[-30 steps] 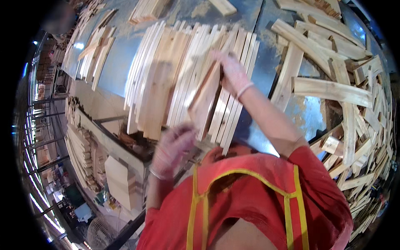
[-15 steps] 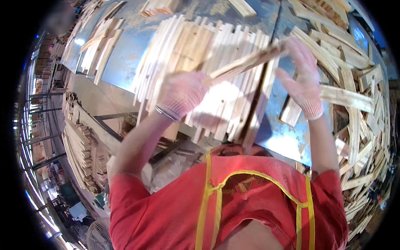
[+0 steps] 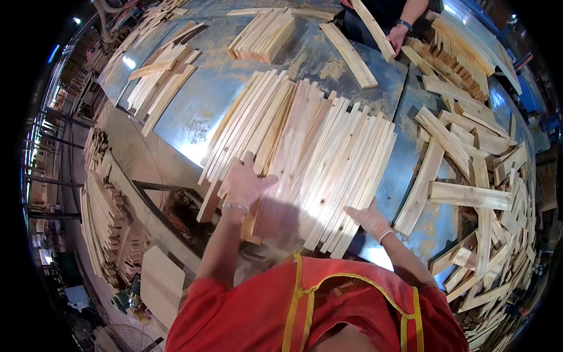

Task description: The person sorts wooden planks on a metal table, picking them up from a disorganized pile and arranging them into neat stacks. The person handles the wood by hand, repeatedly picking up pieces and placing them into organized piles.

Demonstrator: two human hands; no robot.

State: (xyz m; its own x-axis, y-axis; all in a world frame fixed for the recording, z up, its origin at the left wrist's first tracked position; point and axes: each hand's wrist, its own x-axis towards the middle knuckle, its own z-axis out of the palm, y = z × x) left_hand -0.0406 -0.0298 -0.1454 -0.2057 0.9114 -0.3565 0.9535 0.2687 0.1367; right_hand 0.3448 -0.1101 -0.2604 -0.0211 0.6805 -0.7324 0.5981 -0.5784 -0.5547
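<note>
Both hands have come down since half a second ago, when they held a wooden slat raised over the pile. The left hand (image 3: 245, 183) now lies flat, fingers spread, on the near-left edge of the fanned row of pale wooden slats (image 3: 311, 158) on the metal tabletop (image 3: 199, 111); the right hand (image 3: 369, 218), its grip likewise apart, presses the near-right ends. The slats' long axes run away from the person, slanting right. Loose offcuts (image 3: 469, 193) lie further right; a co-worker's hand (image 3: 399, 36) holds a slat opposite.

Bright overhead light; glare on metal table (image 3: 193, 126); fisheye-bent edges.
</note>
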